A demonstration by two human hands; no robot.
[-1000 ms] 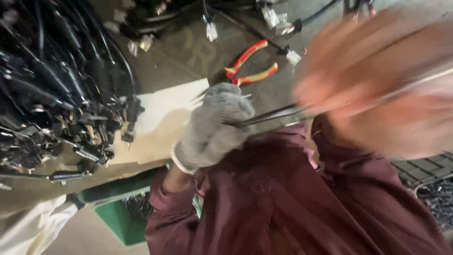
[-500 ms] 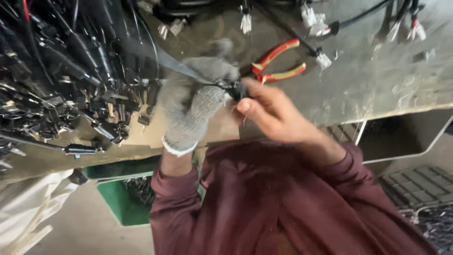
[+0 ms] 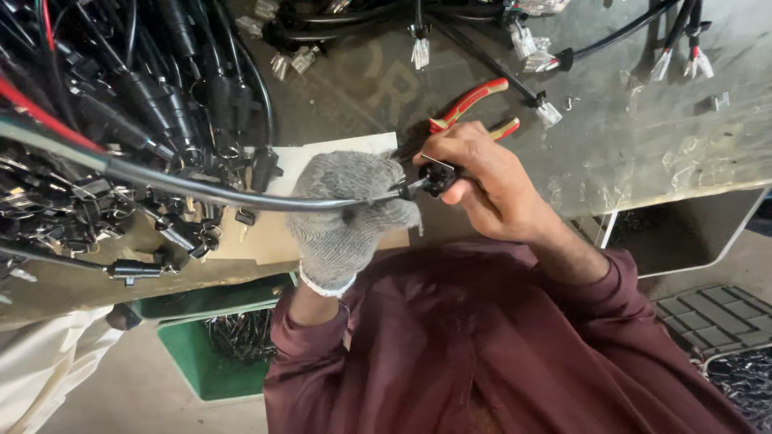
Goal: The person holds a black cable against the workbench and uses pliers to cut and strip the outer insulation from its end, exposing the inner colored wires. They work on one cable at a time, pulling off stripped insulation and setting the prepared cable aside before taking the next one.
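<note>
right hand [image 3: 490, 181] shifted onto connector [image 3: 438, 175]; gloved left hand [image 3: 350, 213] hides cable [image 3: 217, 193] end.

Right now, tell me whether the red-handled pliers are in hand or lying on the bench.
Lying on the bench. The red-handled pliers rest on the grey benchtop behind the bare right hand, which pinches a black connector instead.

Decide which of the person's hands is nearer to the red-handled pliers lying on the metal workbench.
Right. The bare right hand, pinching a small black connector, lies just below the red-handled pliers, partly overlapping them in the view. The grey-gloved left hand, gripping the black cable, sits farther left.
</note>
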